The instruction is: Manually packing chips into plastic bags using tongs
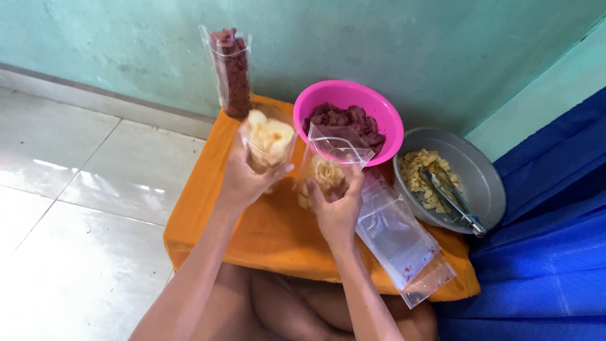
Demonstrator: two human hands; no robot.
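Packing midway: one filled pouch of dark red chips (232, 72) stands at the wall. Left hand (243, 180) clamps a pale-chip pouch (268, 142); right hand (338, 211) grips an open, part-filled pouch (328, 167) over the orange worktop (271, 233). Empty pouches (401, 243) remain.

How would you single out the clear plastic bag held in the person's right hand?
On the orange cloth-covered table, just before the pink plastic bowl, the right hand grips a clear plastic bag. Its mouth gapes open, and pale chips fill only its bottom.

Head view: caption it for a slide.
Left hand and right hand each hold a chip bag over an orange cloth.
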